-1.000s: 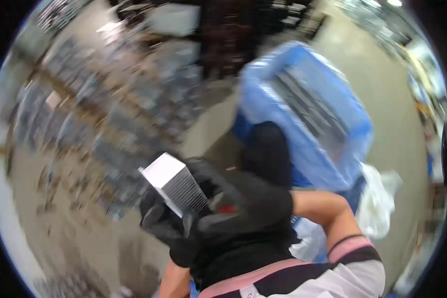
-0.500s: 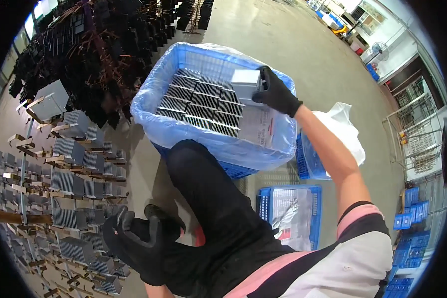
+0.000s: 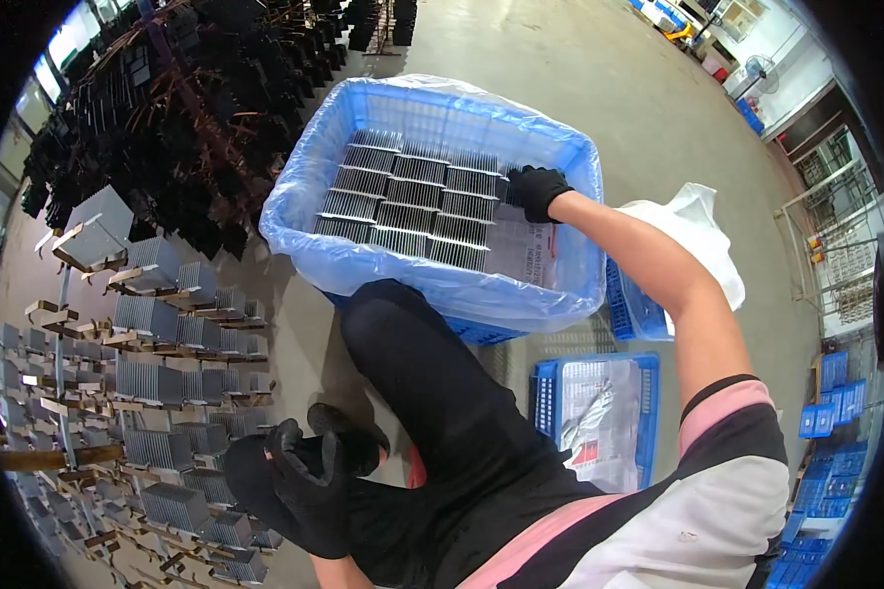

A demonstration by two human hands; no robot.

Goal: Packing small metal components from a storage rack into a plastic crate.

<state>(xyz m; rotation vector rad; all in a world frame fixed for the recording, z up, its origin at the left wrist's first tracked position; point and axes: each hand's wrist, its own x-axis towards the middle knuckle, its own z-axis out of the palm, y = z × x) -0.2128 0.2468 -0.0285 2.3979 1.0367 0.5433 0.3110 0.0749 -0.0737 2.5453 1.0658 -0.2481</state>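
Observation:
A large blue crate (image 3: pixel 467 329) lined with clear blue plastic stands before me. Inside, finned metal heat sinks (image 3: pixel 410 191) sit in rows, fins upward. My right hand (image 3: pixel 540 193), in a black glove, reaches low into the crate's right side. Its fingers close on a heat sink (image 3: pixel 507 185) at the end of the rows, mostly covered by the glove. Flat printed sheeting (image 3: pixel 525 250) shows on the crate's bottom beside the rows. My left hand (image 3: pixel 309 481), also black-gloved, rests by my thigh, fingers loosely curled and apart from the thumb, with nothing visible in it.
At left, a rack (image 3: pixel 64 373) carries many grey heat sinks (image 3: pixel 147 381) on pegs. Dark parts hang (image 3: pixel 167 118) behind it. A smaller blue crate (image 3: pixel 648 412) with sheeting stands at my right, below another crate (image 3: pixel 638 304) topped by a white bag (image 3: pixel 692 231).
My right hand has lowered the heat sink from above the crate down beside the rows; its pale flat face no longer shows. My left hand stays by my thigh, and the view has shifted slightly.

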